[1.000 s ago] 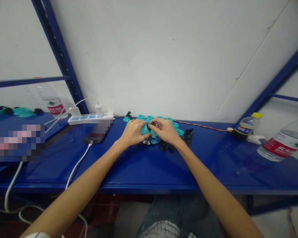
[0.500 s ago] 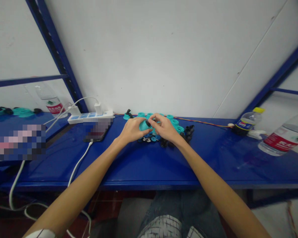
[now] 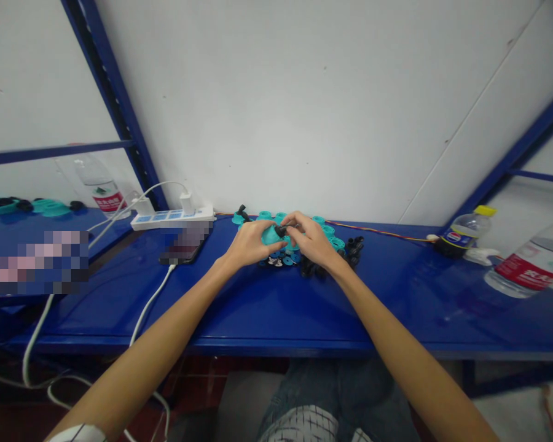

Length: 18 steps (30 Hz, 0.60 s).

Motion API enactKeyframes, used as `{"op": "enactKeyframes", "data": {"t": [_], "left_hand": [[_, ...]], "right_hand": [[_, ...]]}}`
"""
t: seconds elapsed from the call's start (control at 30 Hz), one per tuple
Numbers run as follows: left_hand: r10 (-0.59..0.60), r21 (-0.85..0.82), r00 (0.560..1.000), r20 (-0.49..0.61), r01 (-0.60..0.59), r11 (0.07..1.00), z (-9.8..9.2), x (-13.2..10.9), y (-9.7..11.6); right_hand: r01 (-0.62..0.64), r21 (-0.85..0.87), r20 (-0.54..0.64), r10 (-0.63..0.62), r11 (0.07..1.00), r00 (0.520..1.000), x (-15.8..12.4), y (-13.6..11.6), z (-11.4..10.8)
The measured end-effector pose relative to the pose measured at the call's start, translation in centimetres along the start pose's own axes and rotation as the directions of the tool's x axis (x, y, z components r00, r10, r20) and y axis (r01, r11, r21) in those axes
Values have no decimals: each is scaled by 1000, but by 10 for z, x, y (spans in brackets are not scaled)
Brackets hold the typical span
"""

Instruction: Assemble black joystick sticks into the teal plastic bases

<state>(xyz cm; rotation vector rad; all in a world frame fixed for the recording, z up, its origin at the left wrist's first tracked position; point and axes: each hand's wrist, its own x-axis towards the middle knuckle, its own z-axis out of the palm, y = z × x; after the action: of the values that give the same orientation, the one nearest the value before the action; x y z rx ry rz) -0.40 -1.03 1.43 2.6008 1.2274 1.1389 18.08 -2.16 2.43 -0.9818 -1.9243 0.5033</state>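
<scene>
The left hand point(image 3: 253, 244) curls around a teal rubber cup point(image 3: 271, 236), holding it firmly between the two hands. The right hand point(image 3: 311, 240) is nearly closed, pinching a small black plug point(image 3: 281, 231) between thumb and fingertips, right against the cup's top. More teal cups point(image 3: 317, 220) and black plugs point(image 3: 352, 250) lie in a loose heap just behind and beside the hands on the blue bench point(image 3: 239, 313).

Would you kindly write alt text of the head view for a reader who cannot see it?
The left hand holds a teal rubber cup over a blue metal bench while the right hand pinches a small black part against it. More teal cups and black parts lie around them.
</scene>
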Motion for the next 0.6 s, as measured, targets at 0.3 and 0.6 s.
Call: {"op": "enactKeyframes", "data": {"t": [0.3,0.6], "left_hand": [[73,49,997,-12,-72,996,5,-1,-6],[49,139,999,-2,-49,989,4,-2,-5]], "right_hand": [[-75,-92,-56,70,993,996,-1,0,3],[-75,-49,-165,65,996,984,6,9,-12]]}}
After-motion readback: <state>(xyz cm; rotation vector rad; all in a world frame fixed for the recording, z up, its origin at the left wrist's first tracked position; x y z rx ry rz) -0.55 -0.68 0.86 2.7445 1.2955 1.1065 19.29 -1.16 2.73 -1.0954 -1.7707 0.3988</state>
